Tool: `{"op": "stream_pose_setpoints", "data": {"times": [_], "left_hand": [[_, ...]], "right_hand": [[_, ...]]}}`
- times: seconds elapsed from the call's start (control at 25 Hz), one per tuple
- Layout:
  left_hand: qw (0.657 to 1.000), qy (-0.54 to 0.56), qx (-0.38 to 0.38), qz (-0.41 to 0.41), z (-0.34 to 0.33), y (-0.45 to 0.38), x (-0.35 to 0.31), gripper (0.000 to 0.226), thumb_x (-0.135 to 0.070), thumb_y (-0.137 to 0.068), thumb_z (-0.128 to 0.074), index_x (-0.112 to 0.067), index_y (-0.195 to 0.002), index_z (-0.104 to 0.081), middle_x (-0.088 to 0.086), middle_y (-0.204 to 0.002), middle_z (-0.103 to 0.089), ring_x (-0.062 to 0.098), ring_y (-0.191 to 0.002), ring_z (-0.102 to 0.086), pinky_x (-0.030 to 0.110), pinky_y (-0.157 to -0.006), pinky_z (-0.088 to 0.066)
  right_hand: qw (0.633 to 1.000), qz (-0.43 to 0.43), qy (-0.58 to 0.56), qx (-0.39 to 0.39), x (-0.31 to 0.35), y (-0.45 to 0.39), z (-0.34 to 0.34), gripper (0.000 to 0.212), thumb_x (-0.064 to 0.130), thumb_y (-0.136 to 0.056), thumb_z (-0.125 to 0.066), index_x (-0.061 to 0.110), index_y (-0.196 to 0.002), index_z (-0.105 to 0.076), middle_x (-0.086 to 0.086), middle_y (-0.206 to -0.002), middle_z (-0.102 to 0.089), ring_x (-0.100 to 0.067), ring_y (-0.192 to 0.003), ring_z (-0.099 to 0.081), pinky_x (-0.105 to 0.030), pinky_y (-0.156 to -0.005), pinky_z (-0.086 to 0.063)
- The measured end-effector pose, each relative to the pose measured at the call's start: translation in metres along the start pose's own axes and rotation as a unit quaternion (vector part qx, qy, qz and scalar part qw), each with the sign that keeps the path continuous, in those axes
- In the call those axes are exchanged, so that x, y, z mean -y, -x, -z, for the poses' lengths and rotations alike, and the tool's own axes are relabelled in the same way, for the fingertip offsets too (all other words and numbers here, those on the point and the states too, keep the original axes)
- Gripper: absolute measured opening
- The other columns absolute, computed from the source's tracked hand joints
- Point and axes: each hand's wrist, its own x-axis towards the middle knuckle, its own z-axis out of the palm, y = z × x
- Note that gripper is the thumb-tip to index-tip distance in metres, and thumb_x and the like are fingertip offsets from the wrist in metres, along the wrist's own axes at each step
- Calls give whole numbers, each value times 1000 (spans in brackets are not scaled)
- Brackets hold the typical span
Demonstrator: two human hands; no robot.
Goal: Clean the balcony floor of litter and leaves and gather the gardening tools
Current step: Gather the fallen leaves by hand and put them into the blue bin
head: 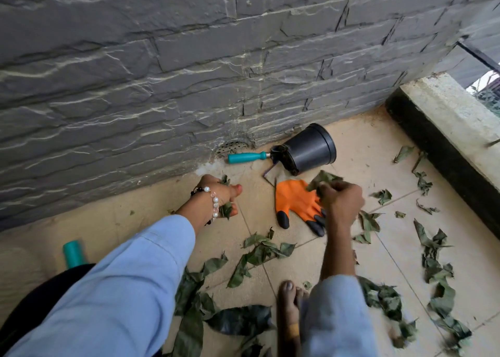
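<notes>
My left hand grips a bunch of green leaves low over the beige floor tiles near the wall. My right hand holds more leaves just above an orange garden glove with black fingertips that lies flat on the floor. Behind the glove a black plastic pot lies on its side against the wall. A garden tool with a teal handle lies beside the pot, its head hidden by the pot. Several dry leaves are scattered over the tiles.
A dark stone wall closes the far side, with a small drain grate at its foot. A low concrete ledge runs along the right. A teal cylinder stands at the left. My bare foot is on the tiles.
</notes>
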Motion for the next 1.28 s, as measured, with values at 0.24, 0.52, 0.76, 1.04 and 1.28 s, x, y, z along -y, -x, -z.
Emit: {"op": "stream_pose_setpoints", "data": {"times": [0.24,0.52,0.76,1.04,1.28], "left_hand": [[991,69,49,105,41,19,9,51,-49,-86,-64,-2,-106,-58,18,-95,-63,30,-72,-63,44,-51,-56],[990,109,-27,83,97,36,31,35,-22,-89,-67,4,-112,-60,16,-87,-61,25,-76,-59,39,-70,-51],[979,165,-107,62,122,32,39,13,2,-79,-66,5,-86,-56,20,-82,-63,30,-63,-63,38,-37,-52],[979,177,-105,-5,125,40,38,31,16,-67,-68,9,-95,-58,26,-91,-63,38,-71,-68,50,-53,-59],[982,180,-59,-25,103,37,29,25,22,-78,-55,-1,-73,-63,16,-84,-62,27,-76,-65,52,-63,-59]], "right_hand": [[960,169,29,222,46,133,-68,12,12,-85,-65,10,-93,-73,-6,-87,-74,-20,-77,-66,-23,-64,-50],[845,301,53,439,62,209,-99,29,-6,-81,-44,0,-101,-64,-20,-100,-68,-34,-91,-62,-25,-70,-41],[919,157,-154,328,55,201,-114,23,-4,-88,-56,9,-99,-72,-4,-99,-73,-15,-87,-68,-29,-84,-56],[785,364,340,368,25,127,-167,51,5,-94,-42,12,-144,-36,-19,-153,-26,-38,-139,-24,-43,-114,-29],[817,427,282,266,0,118,-146,26,3,-91,-47,3,-110,-65,-16,-111,-63,-31,-105,-56,-34,-86,-45]]}}
